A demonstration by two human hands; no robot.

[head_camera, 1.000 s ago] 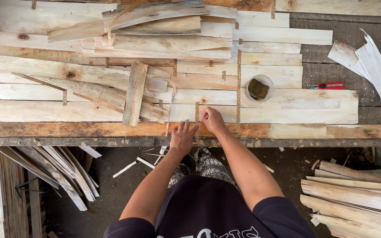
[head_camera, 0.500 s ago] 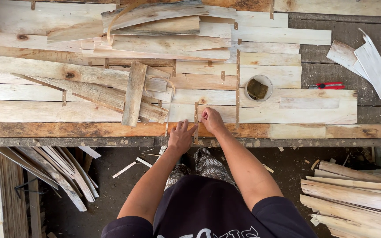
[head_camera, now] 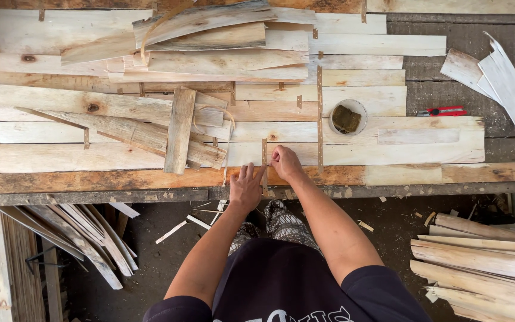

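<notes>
Running straight away from the body, a thin brown strip (head_camera: 264, 161) is laid across the pale boards (head_camera: 120, 156) at the bench's near edge. It is pinched near its far end by the curled fingers of the right hand (head_camera: 285, 163). Its near end is pressed by the left hand (head_camera: 246, 188), flat with fingers spread. A round cup (head_camera: 347, 117) is seen beyond the right hand.

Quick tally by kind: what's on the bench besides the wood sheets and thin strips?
Round white tub with a brown pad inside: 1
Red-handled tool: 1
Hands pressed at the near edge: 2, left hand and right hand
Total: 4
</notes>
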